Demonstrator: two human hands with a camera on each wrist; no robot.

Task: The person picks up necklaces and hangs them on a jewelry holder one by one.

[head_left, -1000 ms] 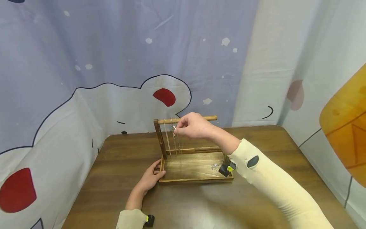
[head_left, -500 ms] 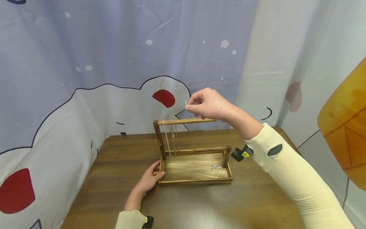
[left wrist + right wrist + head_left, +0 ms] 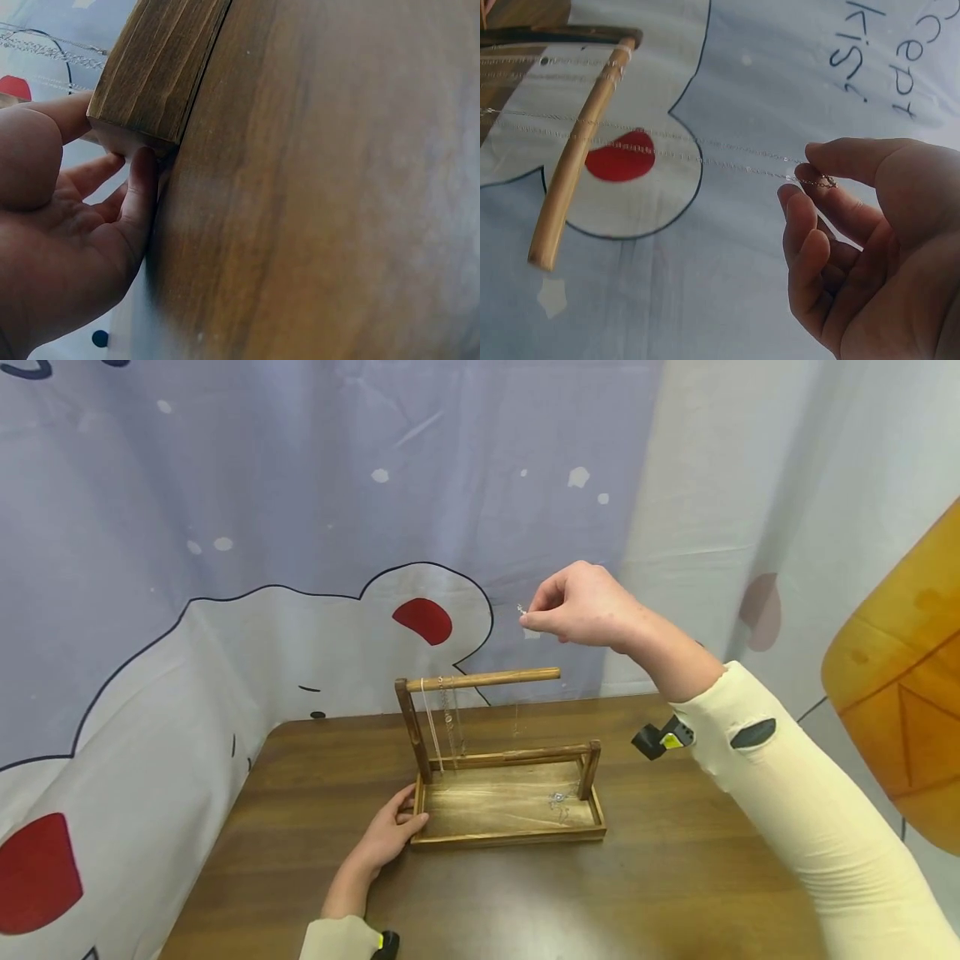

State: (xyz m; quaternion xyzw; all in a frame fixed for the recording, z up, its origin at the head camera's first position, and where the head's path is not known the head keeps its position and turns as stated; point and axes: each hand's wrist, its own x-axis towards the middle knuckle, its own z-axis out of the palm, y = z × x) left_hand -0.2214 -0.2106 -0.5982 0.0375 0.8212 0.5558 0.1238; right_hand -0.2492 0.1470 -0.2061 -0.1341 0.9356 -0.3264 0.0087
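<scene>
In the head view, my left hand (image 3: 384, 837) holds the left end of a wooden jewelry stand (image 3: 508, 838), thumb over the tray rim. The left wrist view has that hand (image 3: 82, 232) against the tray's wooden corner (image 3: 142, 90). Raised above and right of the top bar (image 3: 495, 677), my right hand (image 3: 588, 606) pinches a thin chain necklace (image 3: 826, 182) between thumb and fingertips. Its two strands hang down, apart from the bar's free end as far as the head view shows. Several necklaces (image 3: 448, 718) hang near the bar's left end.
Another silver necklace (image 3: 557, 797) lies in the tray's right part. A lower rail with a short post (image 3: 589, 770) stands along the tray's back right. The stand sits on a brown wooden table (image 3: 480, 902), with a printed curtain (image 3: 300, 485) behind.
My right hand has risen and moved right, away from the top bar, carrying the thin necklace with it. The left hand stays at the tray's left end.
</scene>
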